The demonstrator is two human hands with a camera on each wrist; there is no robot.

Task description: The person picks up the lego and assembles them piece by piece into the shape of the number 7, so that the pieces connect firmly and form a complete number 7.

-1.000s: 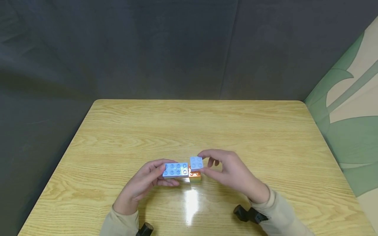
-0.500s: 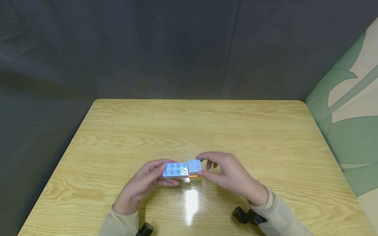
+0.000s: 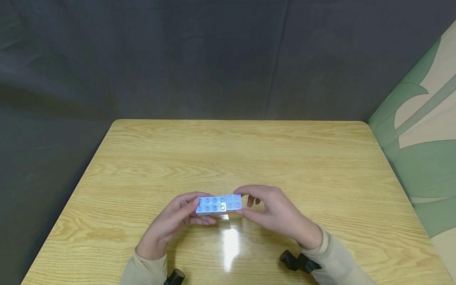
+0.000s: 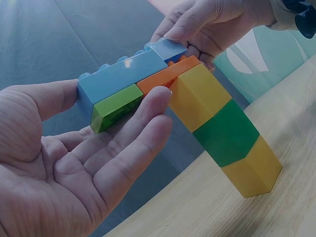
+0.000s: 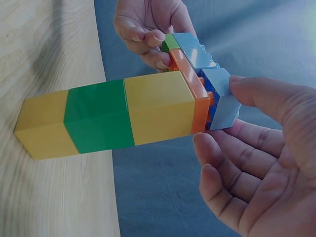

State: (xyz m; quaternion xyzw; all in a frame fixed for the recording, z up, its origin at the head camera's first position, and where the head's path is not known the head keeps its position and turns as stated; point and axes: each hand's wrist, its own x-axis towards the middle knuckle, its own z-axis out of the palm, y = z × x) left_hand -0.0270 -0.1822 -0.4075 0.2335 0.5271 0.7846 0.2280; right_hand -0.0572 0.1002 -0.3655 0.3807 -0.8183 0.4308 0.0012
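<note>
A column of yellow point(image 4: 200, 98), green point(image 4: 227, 133) and yellow point(image 4: 254, 168) toy building bricks rises from the wooden table. Across its top lies a thin orange brick point(image 5: 186, 74). Beside that one is a small light green brick point(image 4: 116, 106), and a long light blue brick point(image 3: 211, 204) spans both from above. My left hand point(image 3: 176, 214) grips the long blue brick's outer end, thumb along its side. Between thumb and fingers, my right hand point(image 3: 279, 211) pinches a short blue brick point(image 5: 224, 96) over the orange one. Orange studs show in a slanted gap under it.
The wooden table point(image 3: 235, 154) reaches back to a dark curtain point(image 3: 199, 59). A green and beige patterned cloth point(image 3: 420, 158) hangs at the right. Black cameras sit on both wrists, the right wrist camera point(image 3: 299, 261) close to the tabletop.
My right hand has brought the short blue brick left and down, from above the orange brick to flush beside the long blue one. My left hand has stayed in place.
</note>
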